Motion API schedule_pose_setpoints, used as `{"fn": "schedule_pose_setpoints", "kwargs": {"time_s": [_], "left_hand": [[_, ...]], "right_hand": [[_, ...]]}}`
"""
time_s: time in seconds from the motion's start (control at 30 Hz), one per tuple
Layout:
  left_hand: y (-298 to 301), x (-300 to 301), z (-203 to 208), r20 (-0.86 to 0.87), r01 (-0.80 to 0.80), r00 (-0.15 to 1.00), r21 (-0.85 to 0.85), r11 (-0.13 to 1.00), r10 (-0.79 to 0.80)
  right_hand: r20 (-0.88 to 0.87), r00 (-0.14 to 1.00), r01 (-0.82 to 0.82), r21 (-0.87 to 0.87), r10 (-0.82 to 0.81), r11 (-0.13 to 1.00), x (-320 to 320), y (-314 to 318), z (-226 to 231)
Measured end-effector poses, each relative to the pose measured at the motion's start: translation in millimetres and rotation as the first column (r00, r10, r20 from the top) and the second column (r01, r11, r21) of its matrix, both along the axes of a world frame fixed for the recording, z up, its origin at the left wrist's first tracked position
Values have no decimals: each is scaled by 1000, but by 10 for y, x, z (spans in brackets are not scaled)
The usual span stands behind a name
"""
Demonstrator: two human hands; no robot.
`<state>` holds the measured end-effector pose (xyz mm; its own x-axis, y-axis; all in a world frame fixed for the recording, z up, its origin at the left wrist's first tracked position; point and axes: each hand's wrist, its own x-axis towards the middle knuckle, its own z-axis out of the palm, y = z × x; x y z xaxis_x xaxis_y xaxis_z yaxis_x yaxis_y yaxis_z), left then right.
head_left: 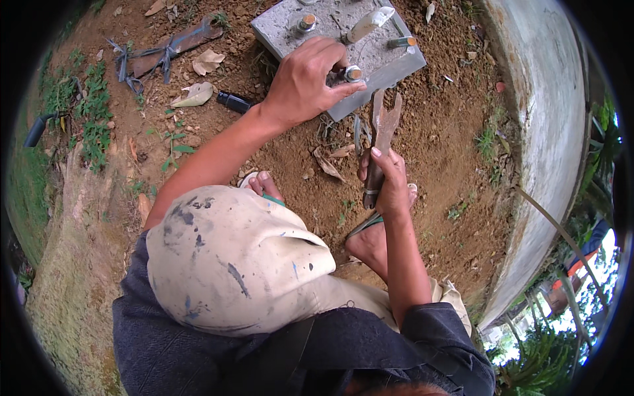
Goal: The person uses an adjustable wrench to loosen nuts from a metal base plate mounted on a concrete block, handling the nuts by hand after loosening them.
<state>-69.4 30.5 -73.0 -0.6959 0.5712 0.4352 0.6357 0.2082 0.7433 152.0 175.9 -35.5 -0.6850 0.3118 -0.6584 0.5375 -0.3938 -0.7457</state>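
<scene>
A grey concrete block with a metal plate edge stands in the soil ahead of me, with several bolts rising from its top. My left hand is closed at its near corner, thumb and fingers curled round a bolt with a nut. The undersides of those fingers are hidden. Lower right of the block, my right hand grips a rusty open-ended wrench by its handle. The wrench's forked jaws point up toward the block, apart from the bolt.
Other bolts include a rusty-topped one, a plastic-wrapped one and a side one. A rusty metal piece tied with dark strips and a black tube lie left. A concrete wall curves along the right.
</scene>
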Motion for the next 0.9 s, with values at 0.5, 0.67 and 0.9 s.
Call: {"fn": "schedule_pose_setpoints", "kwargs": {"time_s": [0.5,0.67,0.9], "left_hand": [[40,-132,17,-30,212,977,104,972,-210],[118,3,71,26,156,987,22,987,-157],[-44,-39,77,32,181,983,14,983,-181]], "right_hand": [[39,995,92,45,-94,995,5,116,9],[65,985,158,68,-162,985,72,2,35],[6,953,304,-27,-304,952,213,-204,-11]]}}
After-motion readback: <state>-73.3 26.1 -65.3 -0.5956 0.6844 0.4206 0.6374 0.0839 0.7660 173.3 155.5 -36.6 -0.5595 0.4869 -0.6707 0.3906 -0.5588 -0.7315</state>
